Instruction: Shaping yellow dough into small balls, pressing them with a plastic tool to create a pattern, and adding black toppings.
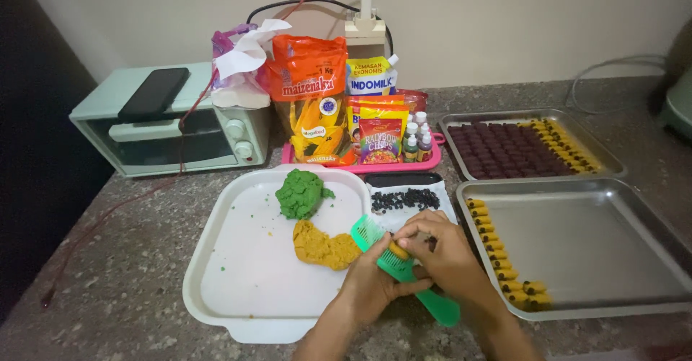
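Note:
My left hand (371,282) grips a green plastic comb (441,305) just right of a white tray (245,289). A small piece of orange dough (398,250) lies on the comb's teeth. My right hand (450,253) presses that piece with its fingertips. On the white tray sit a green dough lump (300,193) and an orange dough lump (324,248). A small tray of dark chips (405,200) stands just beyond my hands.
A metal tray (598,245) on the right holds a row of rolled yellow cookies (501,256). Behind it a second metal tray (530,148) is filled with dark and yellow cookies. A pink tray with ingredient bags (339,116) and a mint oven (169,123) stand at the back.

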